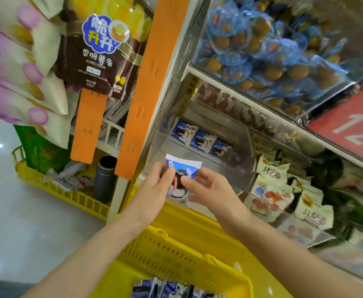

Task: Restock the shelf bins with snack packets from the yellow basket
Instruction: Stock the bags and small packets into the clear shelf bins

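Observation:
A blue-and-white snack packet [181, 177] is held upright in front of a clear shelf bin [236, 155]. My left hand [154, 188] pinches its left edge and my right hand [210, 190] pinches its right side. Three matching packets [200, 138] lie at the back of that bin. Below my arms sits the yellow basket [176, 252], with more blue packets [165, 290] showing at the bottom edge.
A second yellow basket [68, 194] with mixed goods stands on the floor at left. Orange strips [146, 87] hang beside the shelf. The neighbouring bin holds pale packets [283, 190]. Above is a bin of blue-wrapped snacks [262, 52].

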A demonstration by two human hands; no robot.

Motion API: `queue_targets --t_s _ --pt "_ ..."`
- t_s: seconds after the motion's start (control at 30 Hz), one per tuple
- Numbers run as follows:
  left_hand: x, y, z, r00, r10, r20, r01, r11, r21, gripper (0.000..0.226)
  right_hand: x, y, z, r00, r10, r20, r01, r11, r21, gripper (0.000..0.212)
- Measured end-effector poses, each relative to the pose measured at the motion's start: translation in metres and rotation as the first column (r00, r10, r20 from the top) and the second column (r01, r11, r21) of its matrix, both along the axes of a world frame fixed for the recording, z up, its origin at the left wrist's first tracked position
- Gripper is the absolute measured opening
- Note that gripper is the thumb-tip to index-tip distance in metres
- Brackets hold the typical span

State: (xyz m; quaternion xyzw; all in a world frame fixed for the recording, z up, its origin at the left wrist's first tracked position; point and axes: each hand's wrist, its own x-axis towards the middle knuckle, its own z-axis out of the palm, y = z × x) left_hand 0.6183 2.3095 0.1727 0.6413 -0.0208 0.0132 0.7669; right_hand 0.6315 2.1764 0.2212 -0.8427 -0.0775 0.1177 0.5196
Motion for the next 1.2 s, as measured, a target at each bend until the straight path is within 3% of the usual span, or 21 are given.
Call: queue_targets --t_s 0.07,0.13,0.23,0.33,0.4,0.47,0.53,0.6,0.73,0.93,1.03,1.2 --pt "-0.001 -0.003 -0.001 0.998 0.008 0.064 -0.010 1.000 0.028 0.014 -0.004 -0.002 -0.001 0.997 -0.050 0.060 0.048 0.998 0.036 0.009" --pt "-0.001 -0.006 -0.001 0.996 0.030 0.085 -0.030 1.000 -0.003 0.014 -0.006 -0.005 -0.001 0.993 -0.074 0.093 0.066 0.995 0.079 0.014" --pt "0.005 -0.015 0.002 0.996 0.059 0.061 -0.057 0.998 -0.036 0.009 -0.005 -0.009 0.000 0.987 -0.046 0.155 0.044 0.999 0.017 0.024" --pt "0.021 -0.013 0.006 0.979 0.060 0.192 -0.100 0.974 0.204 0.020 0.015 -0.021 0.013 0.978 -0.082 0.193 0.091 0.995 -0.040 0.025" --pt "0.037 -0.003 0.008 0.924 0.053 0.379 -0.242 0.848 0.471 0.038 0.042 -0.034 0.023 0.949 -0.167 0.269 0.214 0.964 -0.156 0.024" --pt "0.052 0.008 0.007 0.865 -0.038 0.501 -0.362 0.644 0.674 0.046 0.076 -0.049 0.030 0.902 -0.218 0.373 0.337 0.895 -0.292 0.026" --pt "0.064 0.016 0.002 0.859 -0.144 0.492 -0.370 0.489 0.790 0.044 0.110 -0.059 0.032 0.885 -0.209 0.416 0.386 0.829 -0.404 0.027" --pt "0.071 0.018 -0.005 0.837 -0.215 0.503 -0.391 0.407 0.826 0.047 0.140 -0.063 0.029 0.897 -0.130 0.422 0.366 0.754 -0.546 0.030" --pt "0.080 0.021 -0.013 0.800 -0.258 0.542 -0.403 0.439 0.803 0.043 0.189 -0.065 0.014 0.907 0.017 0.422 0.337 0.572 -0.748 0.036" --pt "0.091 0.028 -0.024 0.713 -0.284 0.641 -0.469 0.486 0.737 0.030 0.233 -0.079 -0.019 0.946 -0.027 0.322 0.309 0.364 -0.879 0.038" --pt "0.094 0.029 -0.028 0.698 -0.292 0.653 -0.478 0.489 0.729 0.035 0.244 -0.076 -0.028 0.946 -0.023 0.325 0.312 0.344 -0.886 0.040" --pt "0.098 0.028 -0.033 0.694 -0.292 0.659 -0.488 0.482 0.728 0.041 0.253 -0.075 -0.036 0.946 -0.091 0.310 0.319 0.409 -0.855 0.042"
